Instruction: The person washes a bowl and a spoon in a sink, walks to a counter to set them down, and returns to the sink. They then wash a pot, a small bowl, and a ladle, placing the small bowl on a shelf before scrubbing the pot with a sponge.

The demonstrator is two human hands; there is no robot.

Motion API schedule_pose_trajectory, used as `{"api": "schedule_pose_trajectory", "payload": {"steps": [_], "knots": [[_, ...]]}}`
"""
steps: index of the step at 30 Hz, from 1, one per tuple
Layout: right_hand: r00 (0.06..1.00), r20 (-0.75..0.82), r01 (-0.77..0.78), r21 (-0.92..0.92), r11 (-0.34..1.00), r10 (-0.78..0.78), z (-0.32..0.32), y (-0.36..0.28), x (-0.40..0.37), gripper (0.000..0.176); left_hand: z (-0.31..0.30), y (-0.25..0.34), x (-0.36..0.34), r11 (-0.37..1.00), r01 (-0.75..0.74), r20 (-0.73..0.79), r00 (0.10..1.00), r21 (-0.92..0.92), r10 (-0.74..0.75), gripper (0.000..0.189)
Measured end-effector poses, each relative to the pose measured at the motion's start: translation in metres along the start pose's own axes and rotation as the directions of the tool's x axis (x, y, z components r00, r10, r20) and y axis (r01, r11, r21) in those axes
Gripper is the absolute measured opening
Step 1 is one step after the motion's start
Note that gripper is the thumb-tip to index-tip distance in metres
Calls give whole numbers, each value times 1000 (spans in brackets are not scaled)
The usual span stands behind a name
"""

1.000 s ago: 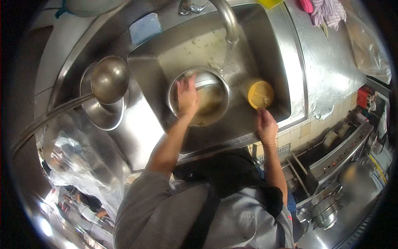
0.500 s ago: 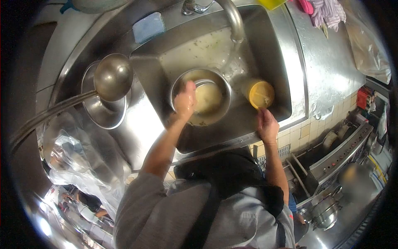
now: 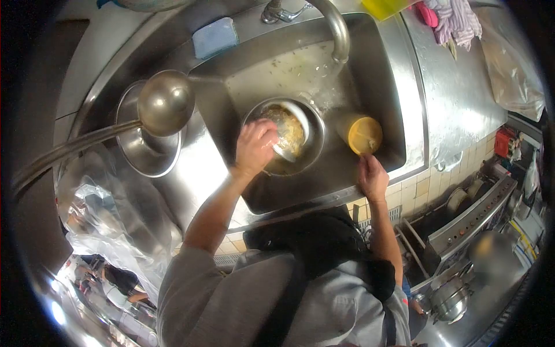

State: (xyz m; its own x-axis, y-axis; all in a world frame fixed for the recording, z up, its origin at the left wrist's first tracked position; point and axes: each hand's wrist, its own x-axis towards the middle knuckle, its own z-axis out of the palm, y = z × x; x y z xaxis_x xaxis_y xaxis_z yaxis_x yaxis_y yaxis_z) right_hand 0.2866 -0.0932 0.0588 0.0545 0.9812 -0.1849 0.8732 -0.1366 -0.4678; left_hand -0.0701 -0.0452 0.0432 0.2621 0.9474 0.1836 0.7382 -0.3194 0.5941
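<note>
At the upper left of the frame a ladle rests across a shallow steel pan on the surface, where it was a second ago. Just right of it is the sink, with a steel bowl standing in its middle.

The left hand is what has changed. A second ago it lay flat and open over the bowl's left side, with cloudy water beneath. Now it has drawn back to the near-left rim and closed its fingers on a white dish. The dish is tipped up on edge inside the bowl, its soiled yellowish face showing. In my judgement the washing has gone from feeling about in the water to handling this one piece.

Right again, a yellow cup lies on its side in the sink. Below it the right hand stays on the sink's front edge, loosely open and gripping nothing. Whether its fingertips touch the cup I cannot tell.
</note>
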Motion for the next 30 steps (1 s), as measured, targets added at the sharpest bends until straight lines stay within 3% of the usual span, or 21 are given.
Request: {"api": "schedule_pose_trajectory", "payload": {"steps": [5,8,11,12,14,17,20,21,23,24,25,27,28,30], "knots": [[1000,-9,19,55,998,-18,4,7,-4,13,-18,3,11,986,133,28,991,-103,-130,15],[999,36,15,136,991,-20,5,19,-7,13,-31,8,26,1000,-18,-85,996,12,19,17],[987,149,-94,263,960,56,-11,-4,-3,14,-36,13,32,998,-49,-144,989,-33,44,25],[988,148,-107,383,917,53,-7,-4,-5,15,-37,16,33,998,-38,-147,989,-45,31,24],[993,120,-31,356,934,-13,-5,-5,-7,16,-34,22,44,998,-13,-158,988,-69,2,24],[981,131,93,324,941,-142,-9,-23,2,20,-46,58,83,975,140,17,990,-173,-139,24],[977,140,99,368,925,-161,-19,-43,20,25,-14,66,128,1000,10,-18,1000,29,-10,41],[979,115,107,415,903,-168,-20,-47,28,28,-9,73,144,996,-34,-47,998,82,37,43],[982,66,119,503,856,-175,-24,-52,45,34,-2,79,169,981,-69,36,997,181,64,40],[983,167,-50,650,758,-78,-24,-49,53,41,1,80,180,970,-91,81,994,224,75,39],[975,216,-103,646,756,-53,-38,-65,61,46,3,78,188,977,-70,45,997,201,62,36],[945,326,-275,765,582,18,-61,-95,69,53,12,76,190,989,-25,-6,1000,144,26,30],[942,335,-301,801,518,30,-63,-102,76,55,-9,89,194,986,27,113,993,166,-46,33],[933,357,-344,858,382,37,-62,-115,90,61,-17,94,186,987,34,17,999,154,-37,34]]}}
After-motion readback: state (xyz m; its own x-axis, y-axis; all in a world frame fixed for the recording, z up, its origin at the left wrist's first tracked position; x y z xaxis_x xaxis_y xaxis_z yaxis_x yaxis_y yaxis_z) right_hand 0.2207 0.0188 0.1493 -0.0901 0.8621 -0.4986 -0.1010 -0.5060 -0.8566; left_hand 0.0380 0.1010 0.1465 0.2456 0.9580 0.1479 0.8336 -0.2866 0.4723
